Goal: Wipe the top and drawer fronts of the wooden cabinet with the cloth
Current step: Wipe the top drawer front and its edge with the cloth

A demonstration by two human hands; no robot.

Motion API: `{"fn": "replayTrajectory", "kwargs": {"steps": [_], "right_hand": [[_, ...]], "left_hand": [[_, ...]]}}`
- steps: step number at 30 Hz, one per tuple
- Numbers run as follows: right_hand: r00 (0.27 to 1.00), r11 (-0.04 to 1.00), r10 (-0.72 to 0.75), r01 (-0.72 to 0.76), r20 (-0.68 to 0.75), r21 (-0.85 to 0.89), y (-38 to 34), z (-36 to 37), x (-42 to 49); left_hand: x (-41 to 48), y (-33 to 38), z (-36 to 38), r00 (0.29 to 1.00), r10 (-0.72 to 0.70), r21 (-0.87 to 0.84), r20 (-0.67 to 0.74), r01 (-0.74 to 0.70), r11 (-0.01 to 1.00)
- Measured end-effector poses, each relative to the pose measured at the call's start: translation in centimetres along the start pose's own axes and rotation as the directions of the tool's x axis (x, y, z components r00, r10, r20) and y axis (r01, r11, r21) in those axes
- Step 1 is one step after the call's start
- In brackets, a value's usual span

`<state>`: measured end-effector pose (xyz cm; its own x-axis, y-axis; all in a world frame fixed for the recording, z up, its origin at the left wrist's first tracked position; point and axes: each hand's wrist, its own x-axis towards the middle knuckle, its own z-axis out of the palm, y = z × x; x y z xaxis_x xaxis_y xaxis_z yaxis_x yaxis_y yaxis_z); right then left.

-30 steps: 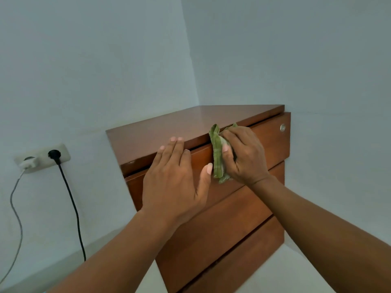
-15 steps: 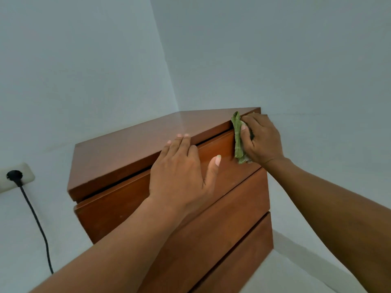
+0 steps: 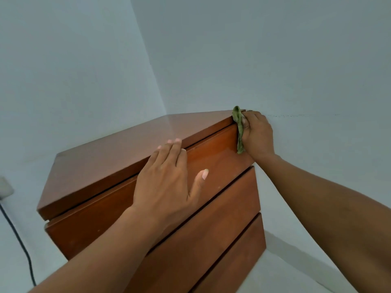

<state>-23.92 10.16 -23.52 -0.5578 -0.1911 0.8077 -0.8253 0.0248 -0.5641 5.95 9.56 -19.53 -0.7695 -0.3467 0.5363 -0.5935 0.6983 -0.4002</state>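
A reddish-brown wooden cabinet (image 3: pixel 110 166) with three drawer fronts stands in a room corner. My right hand (image 3: pixel 257 135) grips a folded green cloth (image 3: pixel 239 129) and presses it against the right end of the top drawer front (image 3: pixel 218 159), at the cabinet's top right corner. My left hand (image 3: pixel 167 178) lies flat on that same drawer front near its middle, fingers straight, fingertips reaching the edge of the cabinet top. The hand covers the right end of the drawer front.
Pale walls meet behind the cabinet. A white wall socket (image 3: pixel 5 186) with a black cable (image 3: pixel 19 244) running down sits at the far left. The right wall stands close beside the cabinet's right side, with pale floor (image 3: pixel 296 269) below.
My right hand has slid the cloth rightward along the top drawer front, from its middle to the right end. My left hand stays flat on the drawer. The view has shifted right.
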Motion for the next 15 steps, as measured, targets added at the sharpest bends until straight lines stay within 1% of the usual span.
{"fn": "replayTrajectory", "kwargs": {"steps": [2,4,5,6,7,8,9,11,13,15], "right_hand": [[0.98,0.977,0.19,-0.183,-0.058,0.112,-1.5,-0.4,-0.2],[0.9,0.905,0.401,-0.362,-0.169,0.223,-4.0,-1.0,-1.6],[0.857,0.872,0.466,-0.405,-0.217,0.275,-5.6,-1.2,-2.9],[0.83,0.847,0.501,-0.413,-0.245,0.334,-7.5,-1.3,-4.6],[0.822,0.83,0.509,-0.391,-0.255,0.398,-9.7,-1.3,-6.6],[0.834,0.824,0.487,-0.341,-0.259,0.453,-12.1,-1.0,-8.8],[0.86,0.83,0.436,-0.27,-0.265,0.487,-14.2,-0.6,-11.3],[0.929,0.853,0.282,-0.129,-0.241,0.505,-17.7,1.1,-16.4],[0.981,0.858,0.139,-0.051,-0.135,0.511,-20.3,3.2,-20.5],[0.999,0.874,0.022,0.002,-0.044,0.487,-21.8,5.0,-23.3]], "left_hand": [[-1.1,-1.1,0.1,0.998,0.057,0.064,-0.002,-0.057,0.996],[-2.6,-2.6,0.3,0.997,0.079,0.129,0.002,-0.078,0.989],[-3.4,-3.5,0.3,0.997,0.079,0.162,-0.001,-0.078,0.984],[-4.1,-4.5,0.2,0.997,0.07,0.195,-0.015,-0.066,0.979],[-4.6,-5.4,0.1,0.998,0.046,0.218,-0.039,-0.036,0.975],[-5.0,-6.2,-0.2,0.998,0.005,0.228,-0.068,0.01,0.974],[-5.5,-6.9,-0.4,0.995,-0.044,0.229,-0.094,0.065,0.971],[-6.3,-8.0,-0.8,0.983,-0.129,0.228,-0.127,0.156,0.961],[-7.2,-8.8,-0.6,0.978,-0.147,0.24,-0.147,0.179,0.954],[-8.1,-9.5,-0.1,0.976,-0.12,0.246,-0.18,0.163,0.955]]}}
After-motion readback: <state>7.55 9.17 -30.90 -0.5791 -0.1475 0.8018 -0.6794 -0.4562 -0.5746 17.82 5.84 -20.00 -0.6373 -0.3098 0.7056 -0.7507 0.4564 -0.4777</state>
